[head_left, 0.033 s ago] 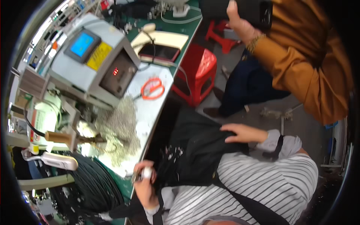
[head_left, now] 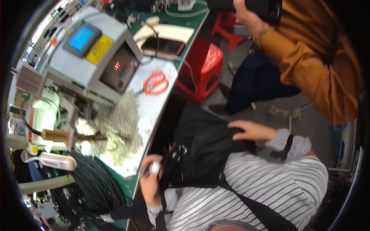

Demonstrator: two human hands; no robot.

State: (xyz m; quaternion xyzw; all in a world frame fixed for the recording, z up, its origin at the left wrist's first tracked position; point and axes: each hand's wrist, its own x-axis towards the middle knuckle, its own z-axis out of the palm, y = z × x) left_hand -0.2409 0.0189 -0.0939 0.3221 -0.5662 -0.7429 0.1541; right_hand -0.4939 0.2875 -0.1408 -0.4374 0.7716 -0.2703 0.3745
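My left hand [head_left: 152, 181] is at the near edge of the bench, fingers curled round something small and metallic that they mostly hide. A white piece [head_left: 155, 168] shows at its fingertips; whether it is a finger cover or part of the held thing, I cannot tell. On the black apron [head_left: 200, 146] over my lap rests my right hand [head_left: 254, 131], fingers stretched out and holding nothing. Bits of pale thread or scrap lie on the apron near my left hand. Beyond that hand, a heap of small silvery pieces [head_left: 125, 127] covers part of the white board [head_left: 152, 115].
A grey machine [head_left: 77, 57] with a blue screen stands on the bench, near orange-handled scissors [head_left: 156, 82] and a dark phone [head_left: 163, 46]. Black cords [head_left: 92, 181] lie bundled at left. Red stool [head_left: 204, 69] beyond. Another person's brown sleeve [head_left: 300, 65] reaches in, hand holding a black device.
The view has shifted slightly, so the bench things sit a little higher and farther left. My left hand appears slightly higher and to the right, still curled. My right hand stays on the apron.
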